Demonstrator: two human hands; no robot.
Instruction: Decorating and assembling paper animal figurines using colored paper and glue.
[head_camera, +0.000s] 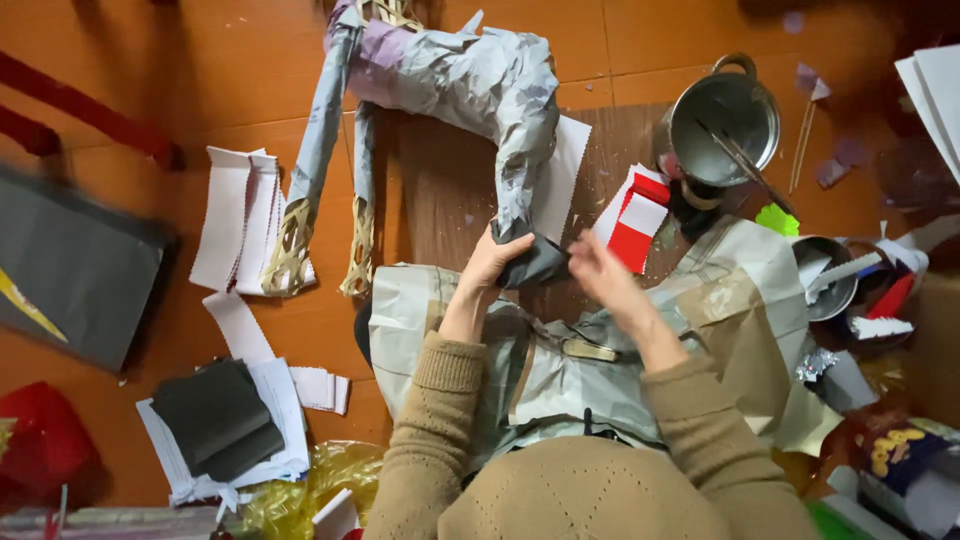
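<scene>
1. At the middle of the floor, your left hand (492, 262) curls its fingers (515, 245) over the dark foot (535, 265) of the paper-wrapped frame (470, 85).
2. Your right hand (603, 272) touches that same foot from the other side, fingers (580, 250) bent close together on it.
3. Just beside your right hand lie red and white paper slips (635, 215); a metal pot (722, 118) stands beyond them.

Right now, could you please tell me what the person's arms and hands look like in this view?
Both arms wear tan knitted sweater sleeves with ribbed cuffs ending at the wrists. The left hand and right hand are bare: no gloves, and no rings or watch that I can make out.
</scene>
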